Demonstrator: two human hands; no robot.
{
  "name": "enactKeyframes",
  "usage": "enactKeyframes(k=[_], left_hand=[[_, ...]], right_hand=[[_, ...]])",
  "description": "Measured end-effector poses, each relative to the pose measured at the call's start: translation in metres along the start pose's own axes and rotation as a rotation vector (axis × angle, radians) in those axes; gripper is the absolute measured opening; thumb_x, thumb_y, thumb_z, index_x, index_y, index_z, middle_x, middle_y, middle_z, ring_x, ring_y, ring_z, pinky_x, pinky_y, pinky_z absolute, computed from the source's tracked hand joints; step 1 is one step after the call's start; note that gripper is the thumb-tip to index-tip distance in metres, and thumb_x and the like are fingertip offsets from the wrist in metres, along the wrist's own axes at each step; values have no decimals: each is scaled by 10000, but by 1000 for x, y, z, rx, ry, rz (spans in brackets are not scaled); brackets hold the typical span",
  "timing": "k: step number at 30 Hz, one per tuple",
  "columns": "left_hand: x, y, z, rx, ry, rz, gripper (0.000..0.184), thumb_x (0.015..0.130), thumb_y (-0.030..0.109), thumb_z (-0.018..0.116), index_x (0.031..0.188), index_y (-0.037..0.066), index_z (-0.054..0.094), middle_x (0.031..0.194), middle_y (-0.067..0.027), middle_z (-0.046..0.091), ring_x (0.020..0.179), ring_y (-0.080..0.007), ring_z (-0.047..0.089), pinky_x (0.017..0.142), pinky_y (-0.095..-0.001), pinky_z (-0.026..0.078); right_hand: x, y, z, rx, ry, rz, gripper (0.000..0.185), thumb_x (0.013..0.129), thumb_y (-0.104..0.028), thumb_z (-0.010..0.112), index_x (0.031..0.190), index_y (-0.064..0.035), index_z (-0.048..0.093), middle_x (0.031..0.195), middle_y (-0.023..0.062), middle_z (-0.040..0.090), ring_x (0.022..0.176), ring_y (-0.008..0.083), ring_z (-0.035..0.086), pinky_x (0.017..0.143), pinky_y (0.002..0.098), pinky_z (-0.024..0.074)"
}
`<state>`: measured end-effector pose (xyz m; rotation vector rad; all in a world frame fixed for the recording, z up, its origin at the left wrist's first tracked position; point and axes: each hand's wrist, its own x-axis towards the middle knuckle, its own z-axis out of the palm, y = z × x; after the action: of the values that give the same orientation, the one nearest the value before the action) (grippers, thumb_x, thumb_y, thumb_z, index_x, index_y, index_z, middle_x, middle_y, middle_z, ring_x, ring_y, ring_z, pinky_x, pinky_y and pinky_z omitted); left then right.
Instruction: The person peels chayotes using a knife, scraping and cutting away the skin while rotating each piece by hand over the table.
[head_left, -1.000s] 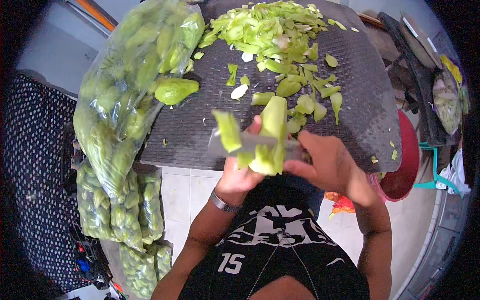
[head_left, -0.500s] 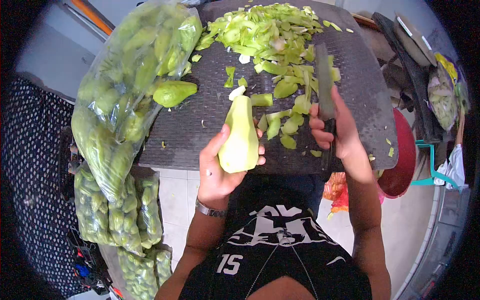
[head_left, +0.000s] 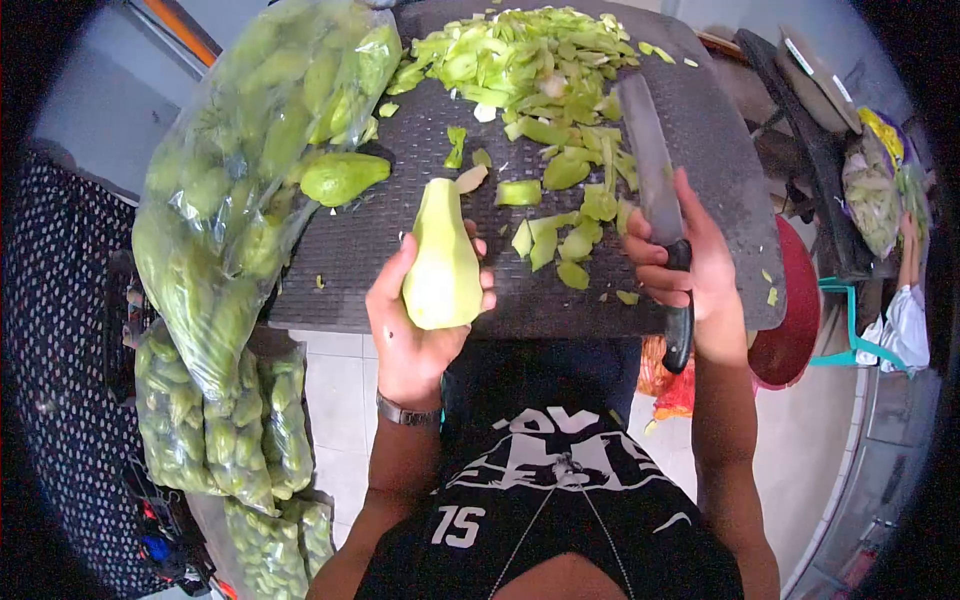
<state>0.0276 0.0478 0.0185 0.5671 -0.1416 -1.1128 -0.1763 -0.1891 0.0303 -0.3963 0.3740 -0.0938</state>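
Note:
My left hand point(head_left: 405, 330) is wrapped round a peeled, pale green chayote point(head_left: 442, 265), its narrow end pointing away from me. In my right hand point(head_left: 700, 260) is a large kitchen knife point(head_left: 650, 150) with a black handle, its blade pointing up and away over the table. Green peelings point(head_left: 580, 240) lie scattered between my hands, with a short cut chunk point(head_left: 518, 193) near the chayote. An unpeeled chayote point(head_left: 345, 179) rests on the table to the left, at the mouth of a clear plastic bag point(head_left: 215, 200) full of more.
A heap of peelings point(head_left: 520, 60) covers the far part of the dark textured table point(head_left: 350, 285). Several filled plastic bags point(head_left: 235, 430) stand on the floor at left. At right are a red basin point(head_left: 785, 320), a teal stool point(head_left: 850, 330) and another bag of greens point(head_left: 870, 195).
My left hand has shifted slightly left with the chayote. The knife has turned, so its blade's broad side and the handle show more, and the tip leans further left.

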Motion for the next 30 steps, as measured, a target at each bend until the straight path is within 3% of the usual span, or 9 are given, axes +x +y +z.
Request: enactKeyframes(k=[2,6,7,12,17,20,24,25,30], left_hand=[[2,3,-4,-35,-6,-23,581,1012,420,525,1387,-24,507,1139,-182,642,896,-301,645,762,-422,589],[-2,3,2,-22,46,49,572,985,352,559,1416,-20,501,1221,-215,640,1044,-374,657,909,-511,567],[-4,3,8,-17,90,61,575,978,337,569,1423,-19,498,1237,-223,638,1081,-391,652,946,-533,551],[4,-7,-1,-38,56,-1,502,969,312,609,1349,-8,538,1235,-249,631,1135,-405,640,1028,-576,506],[24,-21,8,-108,230,-1,507,980,544,633,1053,43,607,990,-163,662,946,-326,676,853,-466,581],[33,-30,8,-61,195,-1,467,974,515,657,1069,61,602,1023,-168,671,903,-319,707,800,-445,609],[44,-37,8,-16,168,-25,347,976,408,660,1050,73,612,1011,-127,684,902,-301,709,817,-426,601],[47,-37,7,-71,174,-47,337,980,404,642,1060,77,623,1008,-117,690,913,-291,705,832,-432,593],[55,-48,15,-179,190,-72,307,977,384,601,1077,100,663,985,-75,715,921,-256,698,852,-430,572]], right_hand=[[-7,4,-4,-50,141,-85,703,997,-740,373,945,-54,513,674,40,457,338,105,374,274,282,341],[-12,6,-25,-1325,884,-418,429,1031,-499,574,975,-75,539,683,-7,497,384,80,429,320,250,344],[-20,7,-25,-1180,792,-404,306,1026,-372,629,999,-79,546,698,-22,521,408,60,445,339,234,335],[-30,34,-1,-992,634,-280,358,1075,-397,520,1139,-75,661,840,-31,586,494,49,506,418,222,397],[-28,66,12,-1117,551,-271,390,1093,-401,496,1170,-59,666,780,39,599,510,101,550,444,274,445],[-28,89,30,-1153,553,-328,322,1083,-333,531,1100,-27,631,720,58,618,533,98,579,446,287,448],[-28,120,46,-1349,530,-593,235,1059,-226,553,1114,3,550,735,183,669,617,303,700,545,439,518],[-28,122,46,-1452,512,-576,200,1043,-172,560,1139,1,534,785,250,667,719,442,699,612,498,523],[-21,132,53,-1453,488,-663,234,1019,-166,605,1171,6,559,876,256,680,831,460,701,692,480,540]])
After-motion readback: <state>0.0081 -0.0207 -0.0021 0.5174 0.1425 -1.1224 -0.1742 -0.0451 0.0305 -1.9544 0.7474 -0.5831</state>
